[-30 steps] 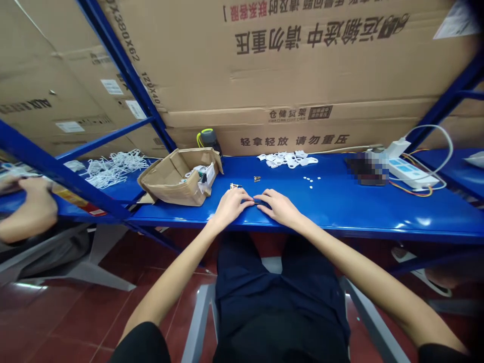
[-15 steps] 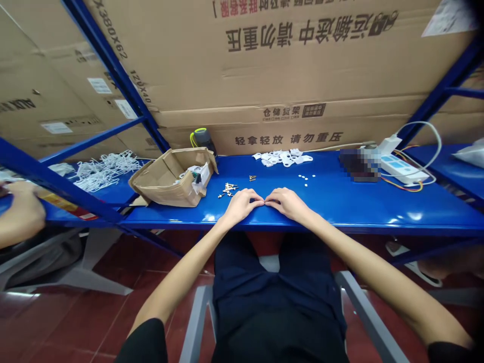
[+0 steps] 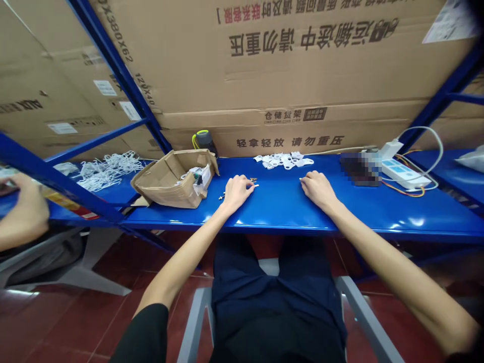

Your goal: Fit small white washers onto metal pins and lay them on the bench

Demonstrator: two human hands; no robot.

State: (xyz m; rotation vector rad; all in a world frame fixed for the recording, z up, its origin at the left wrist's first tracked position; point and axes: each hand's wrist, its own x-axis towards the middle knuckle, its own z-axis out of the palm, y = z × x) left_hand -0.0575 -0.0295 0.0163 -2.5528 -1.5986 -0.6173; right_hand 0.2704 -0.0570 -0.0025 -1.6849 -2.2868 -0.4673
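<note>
My left hand (image 3: 237, 194) is closed in a pinch on a small thin white-tipped piece (image 3: 256, 185), held just above the blue tabletop. Beside its wrist a few small metal pins (image 3: 221, 197) show, the others hidden under the hand. Tiny brass-coloured parts (image 3: 253, 179) lie just beyond its fingers. To the right, my right hand (image 3: 318, 188) is low on the table with fingers curled together, over the spot of the tiny white pieces. One white bit (image 3: 300, 179) shows at its fingertips; whether it is gripped is unclear.
White flat plastic parts (image 3: 283, 161) lie at the back. An open cardboard box (image 3: 166, 194) stands left, a dark bottle (image 3: 204, 138) behind it. At right are a blurred dark object (image 3: 359, 169) and a power strip (image 3: 406, 171). A co-worker's hand (image 3: 28, 206) is far left.
My hands, which met fingertip to fingertip near the table's front, have parted. The left moved back and left over the pins with a small white-tipped piece; the right moved right onto the tiny white pieces.
</note>
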